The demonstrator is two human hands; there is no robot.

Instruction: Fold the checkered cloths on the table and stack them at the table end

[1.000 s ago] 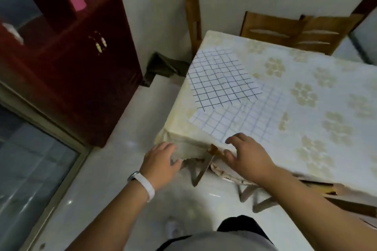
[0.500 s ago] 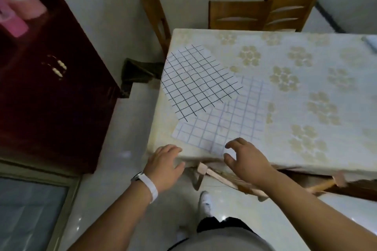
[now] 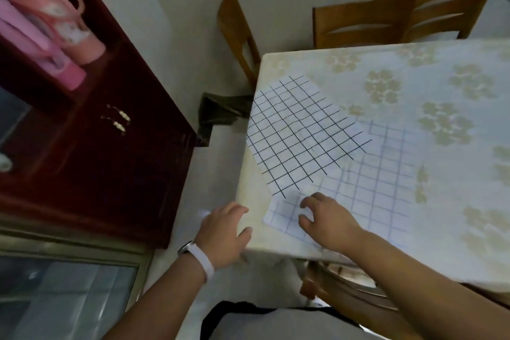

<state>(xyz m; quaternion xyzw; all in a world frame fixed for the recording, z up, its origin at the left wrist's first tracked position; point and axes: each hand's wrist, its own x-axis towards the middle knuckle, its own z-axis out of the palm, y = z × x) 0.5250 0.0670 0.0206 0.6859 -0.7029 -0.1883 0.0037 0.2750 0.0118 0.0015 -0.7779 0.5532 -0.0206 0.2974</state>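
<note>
At the near left corner of the table (image 3: pixel 469 251), two checkered cloths lie flat and unfolded: the dark-lined cloth (image 3: pixel 300 135) sits farther off and overlaps the far left part of the pale blue cloth (image 3: pixel 380 188). Neither is folded, and no stack shows at the table end. Both look thin, soft and light. They will likely slide on the smooth flowered cover and sag when lifted, so the corners seem the best place to take hold.

A person's right hand (image 3: pixel 328 218) hovers over the near left corner of the pale blue cloth with its fingers bent and spread. Whether it has pinched the fabric cannot be told. The left hand (image 3: pixel 223 232), a white band (image 3: pixel 202 259) on its wrist, is held loosely open beside the table's edge and holds nothing.

Wooden chairs (image 3: pixel 364 25) stand at the far side. A dark red cabinet (image 3: pixel 110 174) with pink bottles (image 3: pixel 69 36) stands to the left.
</note>
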